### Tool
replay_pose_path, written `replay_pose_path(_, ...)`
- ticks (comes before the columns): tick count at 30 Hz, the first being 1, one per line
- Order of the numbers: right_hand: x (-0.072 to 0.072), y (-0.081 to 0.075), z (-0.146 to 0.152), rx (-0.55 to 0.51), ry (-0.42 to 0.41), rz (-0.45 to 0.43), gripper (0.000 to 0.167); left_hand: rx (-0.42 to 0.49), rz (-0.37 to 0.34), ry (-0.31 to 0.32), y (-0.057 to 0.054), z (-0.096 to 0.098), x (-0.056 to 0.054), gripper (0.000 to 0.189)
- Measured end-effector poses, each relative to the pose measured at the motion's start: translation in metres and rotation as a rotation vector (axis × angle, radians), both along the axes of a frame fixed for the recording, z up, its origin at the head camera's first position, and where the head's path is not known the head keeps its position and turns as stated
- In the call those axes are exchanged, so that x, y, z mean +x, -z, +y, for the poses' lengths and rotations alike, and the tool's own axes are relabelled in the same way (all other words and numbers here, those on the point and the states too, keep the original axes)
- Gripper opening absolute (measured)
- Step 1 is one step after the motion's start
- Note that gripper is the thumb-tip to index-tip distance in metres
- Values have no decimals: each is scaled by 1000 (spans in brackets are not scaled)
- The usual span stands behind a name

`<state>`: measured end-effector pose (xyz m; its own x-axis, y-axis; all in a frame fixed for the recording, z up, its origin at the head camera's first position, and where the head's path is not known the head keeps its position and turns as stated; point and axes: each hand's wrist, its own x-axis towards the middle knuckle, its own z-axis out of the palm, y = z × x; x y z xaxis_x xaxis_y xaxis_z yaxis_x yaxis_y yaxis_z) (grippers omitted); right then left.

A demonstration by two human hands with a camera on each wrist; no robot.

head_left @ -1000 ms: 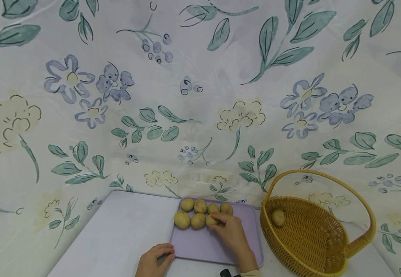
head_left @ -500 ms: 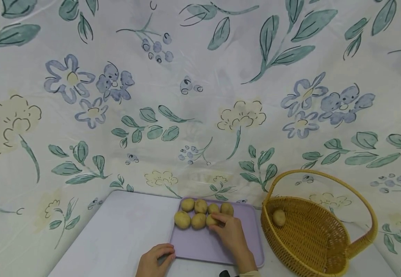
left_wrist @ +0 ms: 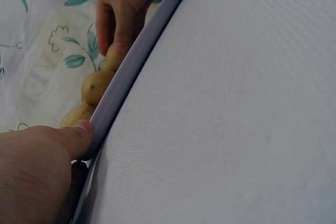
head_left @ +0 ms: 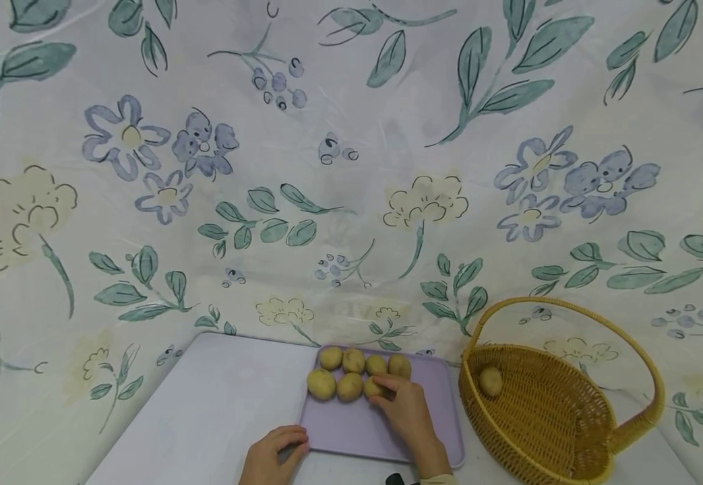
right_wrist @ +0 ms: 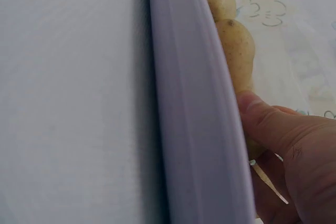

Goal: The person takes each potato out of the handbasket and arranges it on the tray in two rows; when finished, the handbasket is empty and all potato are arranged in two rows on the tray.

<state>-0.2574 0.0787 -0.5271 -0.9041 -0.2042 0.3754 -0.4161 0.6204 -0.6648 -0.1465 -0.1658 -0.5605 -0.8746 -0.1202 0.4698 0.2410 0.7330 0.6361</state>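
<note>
My right hand (head_left: 408, 411) reaches over the lilac tray (head_left: 351, 428) and holds a potato (head_left: 372, 389) at the right end of the front row, thumb and fingertips about it. Two rows of several potatoes (head_left: 321, 384) sit toward the tray's far left. At the near left corner, my left hand (head_left: 274, 456) grips the tray's edge; in the left wrist view its thumb (left_wrist: 79, 134) lies along the rim. The right wrist view shows the right thumb (right_wrist: 262, 116) against a potato behind the tray wall, with part of that potato hidden.
A wicker basket (head_left: 533, 411) with a tall handle (head_left: 575, 308) stands right of the tray. One potato (head_left: 491, 381) lies inside it. The white table (head_left: 218, 397) ends at a floral cloth (head_left: 302, 269) hanging behind.
Both hands, the potatoes and the tray hold their places; the view has only shifted very slightly.
</note>
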Motion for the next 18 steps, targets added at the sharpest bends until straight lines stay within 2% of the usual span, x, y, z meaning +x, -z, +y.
replay_pose_path(12, 1, -1, 2, 50, 0, 29, 41, 20, 62, 6, 2, 0, -2, 17)
replay_pose_path(18, -1, -3, 1, 58, 8, 57, 43, 22, 26, 10, 1, 0, -1, 15)
